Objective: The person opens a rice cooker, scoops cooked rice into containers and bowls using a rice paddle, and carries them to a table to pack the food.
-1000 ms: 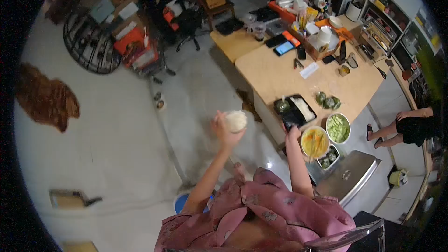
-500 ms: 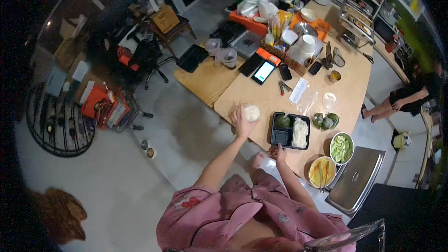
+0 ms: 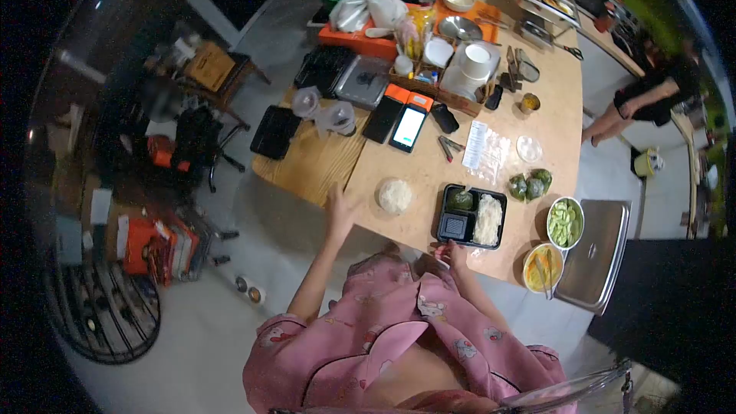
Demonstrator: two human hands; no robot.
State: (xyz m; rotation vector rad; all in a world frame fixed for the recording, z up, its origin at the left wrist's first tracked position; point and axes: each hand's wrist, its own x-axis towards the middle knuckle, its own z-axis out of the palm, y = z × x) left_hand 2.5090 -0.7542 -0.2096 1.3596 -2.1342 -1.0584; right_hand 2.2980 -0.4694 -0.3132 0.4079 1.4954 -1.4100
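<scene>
My left hand (image 3: 340, 213) hovers over the table's near edge with its fingers apart, holding nothing. To its right, a round bowl of what looks like white rice (image 3: 395, 196) stands on the table, apart from the hand. My right hand (image 3: 454, 254) is at the front edge of a black compartment food tray (image 3: 439, 224), thumb and fingers closed at the rim. White rice or noodles (image 3: 487, 219) fill the tray's right compartment. A dark green wrapped bundle (image 3: 460, 199) sits in the upper left one; the lower left shows bare black plastic.
Right of the tray are green bundles in clear wrap (image 3: 529, 184), a bowl of sliced green vegetable (image 3: 565, 224) and a bowl of yellow food (image 3: 543, 267) with tongs. Behind lie a lit phone (image 3: 409, 127) and a paper slip (image 3: 475, 146). Another person (image 3: 652, 96) stands at the right.
My left hand has let go of the bowl of white rice and moved left, its fingers spreading. My right hand stays at the tray's front edge. The camera view has shifted.
</scene>
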